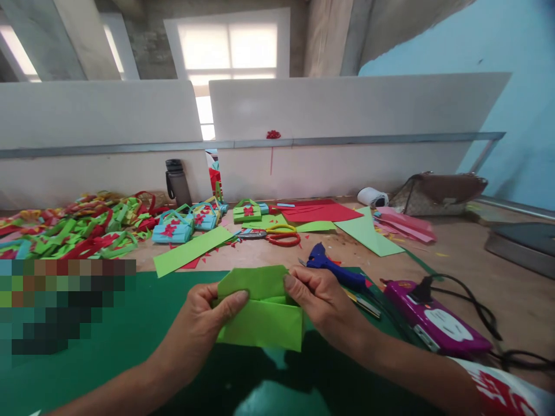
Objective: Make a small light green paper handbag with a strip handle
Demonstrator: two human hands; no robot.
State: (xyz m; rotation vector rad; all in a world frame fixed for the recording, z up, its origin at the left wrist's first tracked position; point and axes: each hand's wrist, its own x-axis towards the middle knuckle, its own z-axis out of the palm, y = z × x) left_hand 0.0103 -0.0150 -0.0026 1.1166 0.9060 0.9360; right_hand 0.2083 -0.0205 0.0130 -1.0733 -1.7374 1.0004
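A folded piece of bright green paper (262, 323) is held up over the green cutting mat (143, 335). My left hand (212, 312) pinches its left side, thumb across the front. On the upper right corner, my right hand (318, 294) grips the paper between thumb and fingers. The top flap has slanted corners, and a fold line runs across the middle. Beyond my right hand lies a blue glue gun (333, 267), with a cutter knife (364, 304) close to it. Scissors with red and yellow handles (277, 234) rest farther back.
Small blue paper bags (172, 230) and a green one (247, 211) stand at the back, left of red paper sheets (321, 211). Coloured paper strips (95, 225) are heaped at left. A purple power strip (437, 318) with black cables lies right, and a bottle (177, 182) stands behind.
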